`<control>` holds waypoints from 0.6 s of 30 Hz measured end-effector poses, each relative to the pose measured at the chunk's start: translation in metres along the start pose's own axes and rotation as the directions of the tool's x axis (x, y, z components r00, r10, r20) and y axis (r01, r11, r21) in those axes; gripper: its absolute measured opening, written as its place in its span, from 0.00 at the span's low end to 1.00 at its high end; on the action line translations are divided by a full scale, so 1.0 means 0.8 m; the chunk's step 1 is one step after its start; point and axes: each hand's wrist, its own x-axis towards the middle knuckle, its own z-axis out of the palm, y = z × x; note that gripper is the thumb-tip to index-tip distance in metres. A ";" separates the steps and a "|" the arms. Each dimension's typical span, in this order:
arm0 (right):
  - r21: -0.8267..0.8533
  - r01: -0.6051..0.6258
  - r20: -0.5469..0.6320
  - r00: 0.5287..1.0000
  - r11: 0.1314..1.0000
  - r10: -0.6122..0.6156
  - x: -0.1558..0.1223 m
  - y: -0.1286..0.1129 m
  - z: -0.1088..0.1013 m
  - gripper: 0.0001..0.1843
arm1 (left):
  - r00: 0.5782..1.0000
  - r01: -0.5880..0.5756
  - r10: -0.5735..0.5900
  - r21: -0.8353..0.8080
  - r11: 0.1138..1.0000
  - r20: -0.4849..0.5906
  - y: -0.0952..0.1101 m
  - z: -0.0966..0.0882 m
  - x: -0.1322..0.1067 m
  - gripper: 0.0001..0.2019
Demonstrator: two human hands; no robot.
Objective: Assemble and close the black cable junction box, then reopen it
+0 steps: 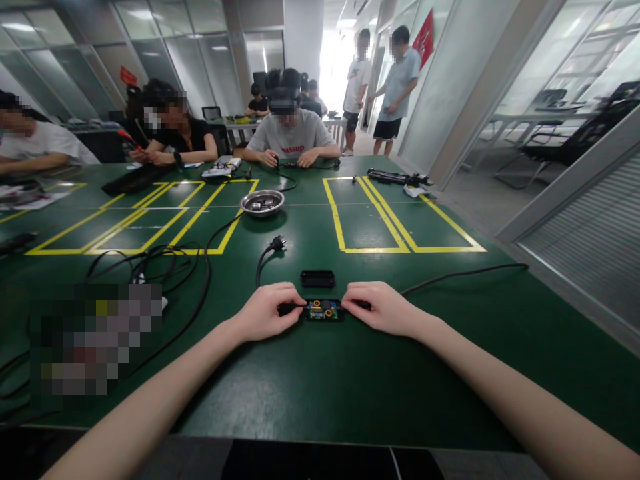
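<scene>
An open black adapter case (341, 316) lies on the green table in front of me, with a circuit board (317, 312) inside it. Two copper-coloured rings stand out on the board. My left hand (270, 311) is closed in a pinch at the case's left end, around a dark cable end. At the opposite end my right hand (383, 308) pinches another dark cable end between thumb and fingers. A black cable (465, 271) runs off rightward from behind that hand. Just beyond the case rests a separate black cover (317, 279), hollow side up. My fingers partly hide both cable ends.
Behind the cover are a black power plug (277, 245) and a metal bowl (262, 204) holding small metal parts. Coiled black cables (165, 263) and a blurred-out object (100, 340) lie at left. Yellow tape (350, 251) marks the table. A co-worker (293, 133) sits opposite.
</scene>
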 end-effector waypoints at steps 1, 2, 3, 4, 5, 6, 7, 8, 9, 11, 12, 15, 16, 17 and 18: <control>-0.002 0.003 -0.001 1.000 1.000 -0.003 0.000 0.000 0.000 0.13 | 1.000 -0.005 0.005 0.003 1.000 0.003 0.000 0.000 0.000 0.06; -0.009 0.007 -0.001 1.000 1.000 -0.007 0.000 -0.001 -0.001 0.13 | 1.000 -0.010 0.010 0.012 1.000 0.010 0.001 0.000 0.000 0.07; -0.019 0.009 0.001 1.000 1.000 -0.009 0.000 -0.001 -0.002 0.13 | 1.000 -0.015 0.015 0.027 1.000 0.023 0.001 -0.001 0.000 0.08; -0.034 0.011 0.004 1.000 0.999 -0.011 0.000 -0.002 -0.002 0.13 | 0.999 -0.021 0.019 0.047 0.999 0.039 0.002 -0.001 0.000 0.09; -0.052 0.012 0.007 1.000 0.999 -0.011 0.000 -0.003 -0.003 0.13 | 0.998 -0.031 0.027 0.070 0.997 0.056 0.004 -0.002 0.001 0.09; -0.071 0.012 0.009 1.000 0.997 -0.012 0.000 -0.003 -0.003 0.14 | 0.997 -0.044 0.037 0.094 0.995 0.069 0.005 -0.002 0.001 0.09; -0.087 0.012 0.010 1.000 0.996 -0.011 0.000 -0.004 -0.003 0.14 | 0.995 -0.062 0.053 0.118 0.991 0.082 0.007 -0.003 0.002 0.10; -0.101 0.012 0.009 1.000 0.995 -0.011 0.000 -0.005 -0.003 0.14 | 0.994 -0.081 0.069 0.141 0.987 0.090 0.008 -0.004 0.003 0.10; -0.109 0.011 0.006 1.000 0.994 -0.011 0.000 -0.005 -0.003 0.13 | 0.992 -0.100 0.084 0.165 0.981 0.099 0.010 -0.005 0.004 0.10; -0.113 0.012 -0.001 1.000 0.994 -0.012 0.001 -0.007 -0.001 0.12 | 0.987 -0.134 0.112 0.203 0.970 0.115 0.012 -0.006 0.007 0.09; -0.110 0.010 -0.005 1.000 0.994 -0.010 0.002 -0.007 0.000 0.12 | 0.984 -0.149 0.124 0.217 0.965 0.124 0.013 -0.006 0.008 0.08; -0.113 -0.017 -0.030 0.999 0.993 0.014 0.004 -0.009 0.006 0.12 | 0.980 -0.178 0.149 0.236 0.955 0.136 0.012 -0.007 0.009 0.04; -0.120 -0.032 -0.042 0.999 0.992 0.028 0.005 -0.010 0.008 0.12 | 0.979 -0.182 0.154 0.240 0.954 0.132 0.011 -0.006 0.008 0.04; -0.128 -0.049 -0.053 0.998 0.991 0.043 0.006 -0.011 0.010 0.13 | 0.979 -0.184 0.156 0.245 0.952 0.128 0.010 -0.006 0.008 0.06; -0.134 -0.066 -0.064 0.996 0.989 0.058 0.007 -0.011 0.012 0.13 | 0.980 -0.183 0.156 0.250 0.951 0.124 0.009 -0.006 0.008 0.08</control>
